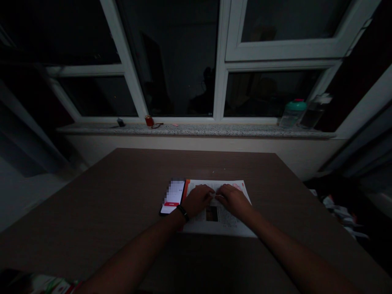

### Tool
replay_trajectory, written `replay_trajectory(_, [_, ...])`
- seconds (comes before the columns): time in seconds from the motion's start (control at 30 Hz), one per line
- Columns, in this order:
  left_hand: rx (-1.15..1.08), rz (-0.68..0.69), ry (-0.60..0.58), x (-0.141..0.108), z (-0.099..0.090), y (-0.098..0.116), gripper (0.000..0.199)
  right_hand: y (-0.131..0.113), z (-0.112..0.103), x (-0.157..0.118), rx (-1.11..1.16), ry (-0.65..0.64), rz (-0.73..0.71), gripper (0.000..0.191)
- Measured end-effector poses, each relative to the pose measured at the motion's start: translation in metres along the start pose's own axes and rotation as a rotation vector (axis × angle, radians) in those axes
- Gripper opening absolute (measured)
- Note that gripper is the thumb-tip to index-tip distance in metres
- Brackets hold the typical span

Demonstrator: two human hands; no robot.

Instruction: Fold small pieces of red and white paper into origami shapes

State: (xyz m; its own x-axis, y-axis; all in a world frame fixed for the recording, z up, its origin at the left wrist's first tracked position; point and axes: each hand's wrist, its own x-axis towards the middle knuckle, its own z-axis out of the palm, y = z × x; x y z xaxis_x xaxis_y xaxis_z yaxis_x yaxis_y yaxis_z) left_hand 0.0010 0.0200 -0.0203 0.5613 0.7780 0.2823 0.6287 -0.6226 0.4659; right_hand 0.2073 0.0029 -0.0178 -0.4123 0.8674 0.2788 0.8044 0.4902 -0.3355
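Observation:
A printed page or magazine (197, 225) with columns of text, a dark picture and a red-orange left edge lies flat on the brown table. Over its upper middle, my left hand (198, 200) and my right hand (234, 201) face each other, fingertips nearly meeting. Both have curled fingers drawn together in a pinch; whatever lies between them is too small and dim to make out. A dark band circles my left wrist. Beside the page's left edge rests a phone (175, 192) with its screen lit, close to my left hand.
The wooden table (122, 196) reaches toward a granite windowsill (196, 130). On the sill stand a bottle with a teal lid (293, 113), a clear bottle (314, 112), a small red jar (149, 121) and a small dark bottle (120, 122). Crumpled items (339, 212) lie right of the table.

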Motion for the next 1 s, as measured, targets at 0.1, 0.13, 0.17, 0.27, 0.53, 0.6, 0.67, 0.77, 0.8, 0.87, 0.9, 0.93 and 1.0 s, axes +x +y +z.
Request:
replay_trajectory(0.1, [0.033, 0.006, -0.01, 0.0, 0.0, -0.002, 0.016, 0.002, 0.002, 0.002, 0.015, 0.011, -0.003, 0.012])
replay_trajectory(0.13, [0.041, 0.016, -0.016, 0.0, -0.001, -0.003, 0.016, 0.002, 0.002, 0.002, 0.016, 0.008, -0.006, 0.013])
replay_trajectory(0.17, [0.047, 0.024, -0.024, -0.001, -0.001, -0.003, 0.015, 0.002, 0.002, 0.002, 0.016, 0.003, -0.011, 0.013])
replay_trajectory(0.27, [0.044, 0.034, -0.048, -0.002, -0.003, -0.004, 0.014, 0.001, 0.001, 0.001, 0.017, -0.008, -0.032, 0.014])
replay_trajectory(0.53, [0.03, 0.035, -0.098, -0.002, -0.005, 0.002, 0.01, 0.0, 0.002, -0.001, 0.128, -0.011, -0.093, 0.004])
replay_trajectory(0.6, [0.02, 0.031, -0.097, -0.003, -0.005, 0.003, 0.012, 0.001, 0.003, -0.001, 0.165, 0.001, -0.106, 0.006])
replay_trajectory(0.67, [0.014, 0.033, -0.083, -0.004, -0.005, 0.004, 0.01, 0.001, 0.004, -0.001, 0.182, 0.014, -0.121, 0.007])
replay_trajectory(0.77, [-0.007, 0.046, -0.035, -0.004, -0.006, 0.004, 0.008, 0.001, 0.002, -0.001, 0.161, 0.032, -0.135, 0.007])
replay_trajectory(0.8, [-0.02, 0.054, -0.016, -0.003, -0.007, 0.005, 0.009, 0.0, 0.001, -0.001, 0.145, 0.047, -0.135, 0.007])
replay_trajectory(0.87, [-0.041, 0.064, 0.023, -0.002, -0.009, 0.006, 0.011, -0.001, -0.002, 0.0, 0.114, 0.08, -0.136, 0.006])
replay_trajectory(0.9, [-0.045, 0.065, 0.042, -0.002, -0.009, 0.006, 0.012, -0.001, -0.004, 0.0, 0.102, 0.097, -0.14, 0.006])
replay_trajectory(0.93, [-0.044, 0.065, 0.059, -0.002, -0.01, 0.007, 0.012, -0.001, -0.005, -0.001, 0.094, 0.111, -0.147, 0.007])
replay_trajectory(1.0, [-0.032, 0.063, 0.089, -0.002, -0.01, 0.007, 0.012, -0.002, -0.006, -0.001, 0.08, 0.131, -0.161, 0.009])
